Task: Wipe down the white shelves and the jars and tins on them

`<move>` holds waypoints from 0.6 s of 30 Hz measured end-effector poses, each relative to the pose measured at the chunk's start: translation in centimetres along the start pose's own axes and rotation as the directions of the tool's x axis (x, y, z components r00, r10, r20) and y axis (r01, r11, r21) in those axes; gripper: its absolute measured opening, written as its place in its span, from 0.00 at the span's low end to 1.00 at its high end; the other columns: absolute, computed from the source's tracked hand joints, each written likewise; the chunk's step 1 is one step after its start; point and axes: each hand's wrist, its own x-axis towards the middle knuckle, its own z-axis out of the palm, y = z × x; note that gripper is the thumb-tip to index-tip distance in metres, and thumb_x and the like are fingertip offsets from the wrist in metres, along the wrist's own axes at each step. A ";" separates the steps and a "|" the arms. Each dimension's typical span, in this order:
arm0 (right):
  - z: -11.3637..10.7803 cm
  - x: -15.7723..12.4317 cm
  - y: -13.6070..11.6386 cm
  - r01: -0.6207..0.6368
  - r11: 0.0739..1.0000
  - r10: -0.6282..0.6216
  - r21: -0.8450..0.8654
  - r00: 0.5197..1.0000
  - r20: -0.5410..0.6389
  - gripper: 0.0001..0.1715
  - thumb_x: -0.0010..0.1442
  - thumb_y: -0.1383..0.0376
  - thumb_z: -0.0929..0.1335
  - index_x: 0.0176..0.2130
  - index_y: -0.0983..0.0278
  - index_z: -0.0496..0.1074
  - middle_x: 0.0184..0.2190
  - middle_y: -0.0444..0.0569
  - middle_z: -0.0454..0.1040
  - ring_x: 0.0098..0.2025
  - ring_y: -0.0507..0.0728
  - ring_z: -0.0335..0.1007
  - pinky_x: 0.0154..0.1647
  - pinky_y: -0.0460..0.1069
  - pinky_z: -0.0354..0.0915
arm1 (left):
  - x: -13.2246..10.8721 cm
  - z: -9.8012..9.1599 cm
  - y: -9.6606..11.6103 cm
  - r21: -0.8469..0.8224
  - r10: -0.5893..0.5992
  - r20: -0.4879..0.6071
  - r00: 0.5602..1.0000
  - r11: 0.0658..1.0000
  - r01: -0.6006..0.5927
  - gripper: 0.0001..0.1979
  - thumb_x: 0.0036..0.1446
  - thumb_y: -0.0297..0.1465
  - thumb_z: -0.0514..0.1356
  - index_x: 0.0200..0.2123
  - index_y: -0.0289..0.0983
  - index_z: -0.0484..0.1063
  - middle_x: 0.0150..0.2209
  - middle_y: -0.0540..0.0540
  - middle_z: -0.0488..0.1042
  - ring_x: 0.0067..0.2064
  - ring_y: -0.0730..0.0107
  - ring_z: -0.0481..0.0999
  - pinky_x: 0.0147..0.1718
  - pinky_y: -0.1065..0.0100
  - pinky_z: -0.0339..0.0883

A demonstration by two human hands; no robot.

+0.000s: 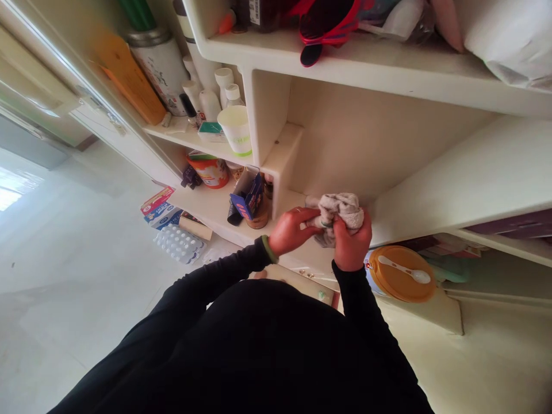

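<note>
A bunched, pale cloth (341,208) is between my two hands, in front of a bare shelf compartment (366,132). My right hand (353,244) grips it from the right, thumb pressed on the folds. From the left, my left hand (293,231) pinches the cloth's edge between thumb and fingers. Some of its fingertips are hidden behind the folds. A green band circles the left wrist.
At left, shelves hold a paper cup (236,129), small bottles, an orange tub (211,172) and an opened blue box (248,198). Blister packs (179,242) lie by the lower shelf edge. An orange-lidded can (403,273) with a white spoon stands right. Red-black items (328,26) overhang above.
</note>
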 end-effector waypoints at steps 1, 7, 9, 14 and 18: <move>0.0 0.1 0.0 -0.041 0.998 0.040 0.044 0.999 0.033 0.19 0.57 0.54 0.77 0.45 0.58 0.75 0.42 0.46 0.81 0.46 0.58 0.78 0.55 0.55 0.75 | 0.1 -0.1 0.0 -0.013 -0.010 -0.007 1.000 1.000 0.010 0.12 0.61 0.32 0.74 0.47 0.38 0.84 0.44 0.42 0.85 0.45 0.59 0.83 0.49 0.61 0.76; 0.1 0.5 -0.4 0.011 0.999 -0.005 -0.034 0.988 0.154 0.21 0.53 0.55 0.80 0.42 0.59 0.75 0.37 0.44 0.79 0.44 0.58 0.75 0.55 0.55 0.74 | 0.3 -0.5 -0.1 0.109 -0.015 0.002 1.000 0.994 0.015 0.03 0.59 0.24 0.70 0.33 0.36 0.81 0.36 0.43 0.81 0.41 0.60 0.80 0.44 0.63 0.72; 0.4 0.8 -0.1 -0.020 1.000 0.022 -0.018 0.994 0.111 0.21 0.52 0.55 0.80 0.40 0.58 0.73 0.35 0.43 0.78 0.41 0.58 0.75 0.54 0.55 0.74 | 0.3 -0.6 -0.2 0.083 -0.031 -0.002 1.000 0.996 0.031 0.03 0.60 0.27 0.72 0.37 0.36 0.82 0.37 0.44 0.82 0.42 0.60 0.79 0.45 0.63 0.72; 1.1 0.6 0.2 -0.216 0.958 0.179 0.188 0.965 0.194 0.24 0.54 0.52 0.79 0.46 0.57 0.75 0.42 0.45 0.81 0.46 0.59 0.79 0.52 0.55 0.76 | 0.5 -1.0 -0.4 0.013 -0.086 -0.008 0.996 0.996 0.086 0.10 0.60 0.27 0.71 0.46 0.36 0.83 0.40 0.45 0.83 0.39 0.65 0.79 0.43 0.65 0.72; 1.4 -0.3 -0.1 -0.020 0.999 0.016 0.025 0.984 0.175 0.21 0.53 0.55 0.80 0.43 0.58 0.75 0.41 0.47 0.81 0.48 0.60 0.78 0.61 0.59 0.75 | 0.1 -1.1 -0.8 0.081 -0.082 -0.030 0.996 0.993 0.084 0.04 0.56 0.22 0.69 0.32 0.36 0.80 0.36 0.45 0.81 0.40 0.63 0.79 0.43 0.64 0.71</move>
